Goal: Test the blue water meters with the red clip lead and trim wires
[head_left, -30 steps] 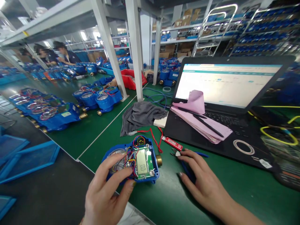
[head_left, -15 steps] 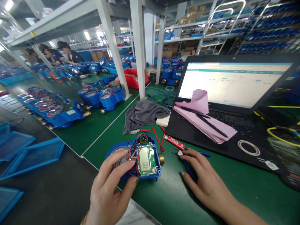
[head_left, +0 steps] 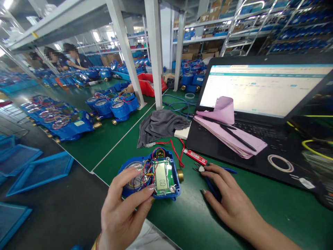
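A blue water meter (head_left: 170, 161) lies on the green bench with its housing uncovered, showing a green circuit board, a small display (head_left: 161, 176) and coloured wires. My left hand (head_left: 127, 201) is closed around its near left side, fingertips over the round dial and by the wires and board edge. A brass threaded end (head_left: 180, 175) points right. Right of the meter, my right hand (head_left: 226, 192) rests on the bench, loosely around blue-handled cutting pliers (head_left: 212, 187). Its fingers lie across the handles, near the pivot, and the thumb is apart; part of the pliers is hidden beneath.
A laptop (head_left: 260, 90) stands at right, with pink papers (head_left: 229, 137) and pens on it. Near it lie a red-and-white stick-shaped item (head_left: 195, 157), a red cable (head_left: 179, 158) and a grey cloth (head_left: 162, 125). More meters (head_left: 119, 109) stand left; co-workers sit farther back.
My left fingertips have slid slightly down and right, off the wires toward the board's edge, uncovering more of the dial. The view has shifted a little; my right hand stays on the pliers.
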Motion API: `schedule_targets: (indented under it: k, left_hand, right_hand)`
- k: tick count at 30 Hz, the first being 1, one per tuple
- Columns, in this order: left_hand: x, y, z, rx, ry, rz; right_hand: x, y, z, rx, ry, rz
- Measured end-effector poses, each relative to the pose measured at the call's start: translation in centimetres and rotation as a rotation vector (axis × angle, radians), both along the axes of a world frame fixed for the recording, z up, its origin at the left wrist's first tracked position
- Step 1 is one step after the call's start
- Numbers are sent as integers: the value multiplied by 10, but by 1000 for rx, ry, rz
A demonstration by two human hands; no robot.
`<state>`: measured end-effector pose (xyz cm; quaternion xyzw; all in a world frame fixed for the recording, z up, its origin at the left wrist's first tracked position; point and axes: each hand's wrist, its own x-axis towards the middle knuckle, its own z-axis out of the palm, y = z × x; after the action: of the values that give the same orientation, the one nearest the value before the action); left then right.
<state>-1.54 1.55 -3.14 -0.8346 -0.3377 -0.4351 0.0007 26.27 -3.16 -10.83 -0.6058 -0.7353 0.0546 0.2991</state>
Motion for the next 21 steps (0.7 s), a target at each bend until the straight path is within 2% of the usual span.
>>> schedule_targets:
  k: [4, 10, 17, 21]
  left_hand:
    - [1, 1, 1, -16, -5, 6]
    - [1, 1, 2, 6, 9, 13]
    - [4, 4, 2, 24, 4, 25]
    - [5, 5, 3, 27, 7, 20]
  right_hand:
    - [0, 1, 2, 47, 1, 1]
    - [0, -4, 4, 19, -61, -124]
    - [-4, -5, 2, -43, 2, -14]
    - [-15, 1, 1, -72, 69, -24]
